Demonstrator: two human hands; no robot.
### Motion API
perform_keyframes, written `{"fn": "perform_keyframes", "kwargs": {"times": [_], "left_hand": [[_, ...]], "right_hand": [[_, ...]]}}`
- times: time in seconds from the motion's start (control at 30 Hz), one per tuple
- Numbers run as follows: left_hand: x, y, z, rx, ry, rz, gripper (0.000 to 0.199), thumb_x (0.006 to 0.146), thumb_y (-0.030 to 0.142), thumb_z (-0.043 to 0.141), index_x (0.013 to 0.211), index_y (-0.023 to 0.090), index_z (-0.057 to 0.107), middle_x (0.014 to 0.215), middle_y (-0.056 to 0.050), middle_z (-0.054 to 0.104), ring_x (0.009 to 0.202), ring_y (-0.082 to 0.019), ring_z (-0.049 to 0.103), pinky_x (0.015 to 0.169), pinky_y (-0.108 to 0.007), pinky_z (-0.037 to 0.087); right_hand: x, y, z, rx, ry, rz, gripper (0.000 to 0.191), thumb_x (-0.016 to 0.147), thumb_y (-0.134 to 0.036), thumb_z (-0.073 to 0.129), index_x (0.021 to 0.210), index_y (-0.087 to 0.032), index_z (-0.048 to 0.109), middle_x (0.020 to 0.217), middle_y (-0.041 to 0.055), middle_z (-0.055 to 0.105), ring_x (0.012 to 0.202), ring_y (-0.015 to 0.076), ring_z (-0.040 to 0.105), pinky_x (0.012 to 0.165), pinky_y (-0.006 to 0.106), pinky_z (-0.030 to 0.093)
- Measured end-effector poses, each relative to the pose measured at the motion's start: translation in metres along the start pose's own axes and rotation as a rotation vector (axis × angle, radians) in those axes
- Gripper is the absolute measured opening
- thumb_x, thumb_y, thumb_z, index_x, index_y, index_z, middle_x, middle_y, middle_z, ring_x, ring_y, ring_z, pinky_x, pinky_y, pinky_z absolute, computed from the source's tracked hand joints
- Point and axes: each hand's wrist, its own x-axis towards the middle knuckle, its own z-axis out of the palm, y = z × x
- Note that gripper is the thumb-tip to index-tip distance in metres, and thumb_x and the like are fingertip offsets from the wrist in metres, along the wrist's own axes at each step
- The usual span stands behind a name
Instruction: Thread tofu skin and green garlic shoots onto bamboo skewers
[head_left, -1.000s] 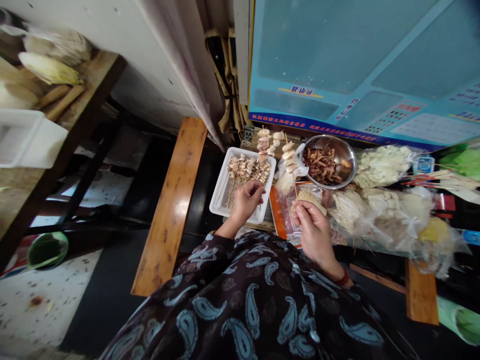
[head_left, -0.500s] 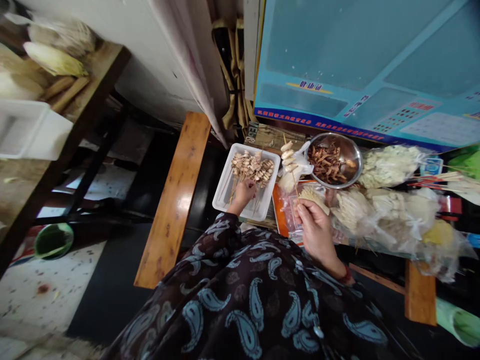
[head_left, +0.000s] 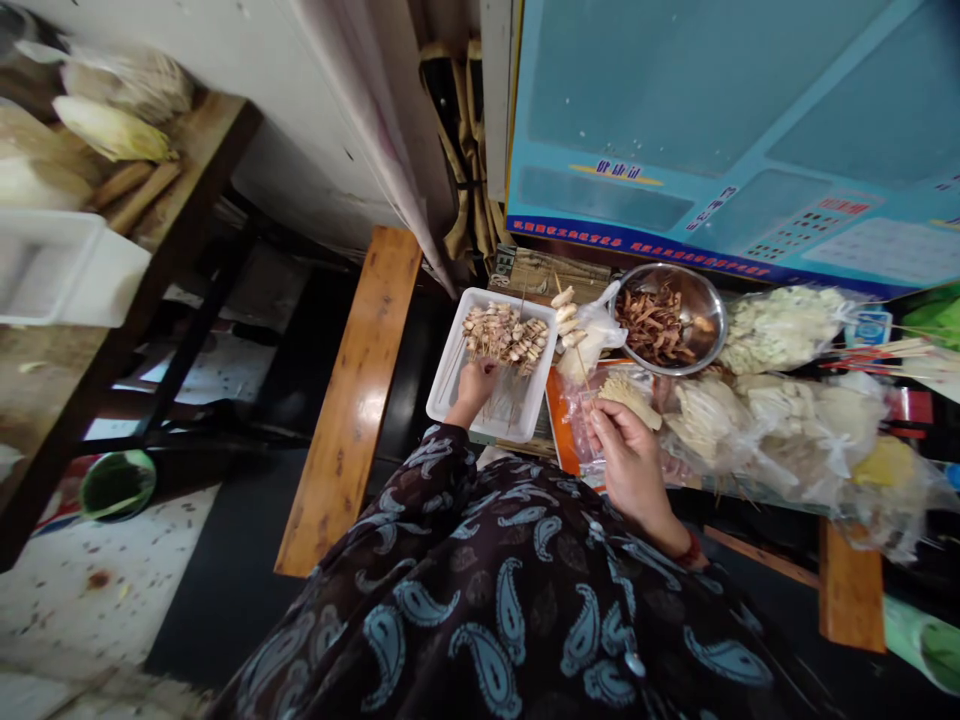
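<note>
A skewer threaded with pale slices (head_left: 568,318) is pinched by its lower stick in my right hand (head_left: 628,455). It tilts up and left, its loaded end beside the tray's right edge. My left hand (head_left: 472,390) reaches into a white plastic tray (head_left: 444,400), fingers closed at the sticks below a row of loaded skewers (head_left: 510,335). Whatever those fingertips grip is hidden. The skewers in the tray carry pale brownish pieces, with their bare sticks pointing toward me.
Right of the tray stand a steel bowl (head_left: 709,345) of brown strips and a knotted plastic bag (head_left: 592,340). Bagged pale food (head_left: 784,420) lies farther right. A wooden bench (head_left: 349,400) is on the left, and a blue board (head_left: 675,120) rises behind.
My left hand has moved left along the skewers in the tray. The skewer in my right hand now leans farther left, its loaded end nearer the tray.
</note>
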Motion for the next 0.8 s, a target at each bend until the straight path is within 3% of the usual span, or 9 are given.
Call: {"fn": "perform_keyframes", "kwargs": {"times": [0.23,0.4,0.47,0.53,0.63,0.7,0.8], "left_hand": [[0.000,-0.005,-0.008,0.057,0.052,0.030,0.015,0.078,0.013,0.057,0.078,0.014,0.072,0.070,-0.004,0.068,0.067,-0.016,0.061,0.067,-0.026,0.046],[0.003,0.022,-0.026,0.075,0.145,0.099,0.018,0.085,0.017,0.056,0.094,0.014,0.071,0.091,-0.009,0.070,0.080,-0.018,0.063,0.077,-0.029,0.049],[0.006,0.043,-0.035,0.106,0.197,0.221,0.021,0.090,0.021,0.053,0.102,0.015,0.070,0.101,-0.011,0.069,0.083,-0.019,0.063,0.078,-0.030,0.050],[0.009,0.068,-0.042,0.205,0.217,0.430,0.024,0.094,0.022,0.049,0.107,0.016,0.069,0.108,-0.012,0.068,0.091,-0.021,0.064,0.085,-0.033,0.051],[0.013,0.106,-0.048,0.430,0.124,0.739,0.028,0.096,0.018,0.045,0.112,0.015,0.068,0.115,-0.014,0.068,0.112,-0.026,0.059,0.101,-0.042,0.046],[0.018,0.126,-0.050,0.536,0.058,0.865,0.029,0.097,0.018,0.043,0.114,0.014,0.067,0.123,-0.015,0.066,0.125,-0.028,0.053,0.108,-0.045,0.041],[0.032,0.142,-0.055,0.606,0.023,0.947,0.030,0.097,0.015,0.042,0.111,0.016,0.068,0.129,-0.014,0.063,0.140,-0.029,0.040,0.120,-0.052,0.026]], "right_hand": [[-0.003,0.000,-0.001,-0.003,0.011,0.015,0.023,0.086,-0.042,0.070,0.098,-0.023,0.072,0.092,0.0024,0.070,0.071,0.0119,0.054,0.066,0.026,0.045],[-0.003,-0.003,-0.002,-0.038,0.032,0.014,0.026,0.086,-0.044,0.069,0.098,-0.021,0.071,0.086,0.0020,0.068,0.069,0.0122,0.053,0.063,0.026,0.045],[-0.002,-0.004,-0.001,-0.046,0.034,0.007,0.026,0.086,-0.044,0.068,0.098,-0.021,0.070,0.083,0.0015,0.067,0.067,0.0121,0.052,0.060,0.026,0.044],[-0.001,-0.005,0.000,-0.039,0.026,0.002,0.026,0.086,-0.044,0.068,0.098,-0.021,0.070,0.082,0.0013,0.066,0.065,0.0120,0.051,0.059,0.026,0.044],[-0.001,-0.006,0.001,-0.013,0.015,0.007,0.024,0.087,-0.042,0.068,0.099,-0.021,0.070,0.084,0.0017,0.067,0.066,0.0119,0.053,0.060,0.026,0.045],[-0.002,-0.008,0.002,-0.008,0.022,0.008,0.024,0.087,-0.042,0.068,0.099,-0.021,0.070,0.087,0.0022,0.068,0.068,0.0120,0.054,0.062,0.026,0.046],[-0.003,-0.011,0.002,-0.020,0.031,-0.002,0.025,0.087,-0.043,0.068,0.098,-0.021,0.071,0.088,0.0028,0.069,0.068,0.0122,0.054,0.060,0.026,0.045]]}}
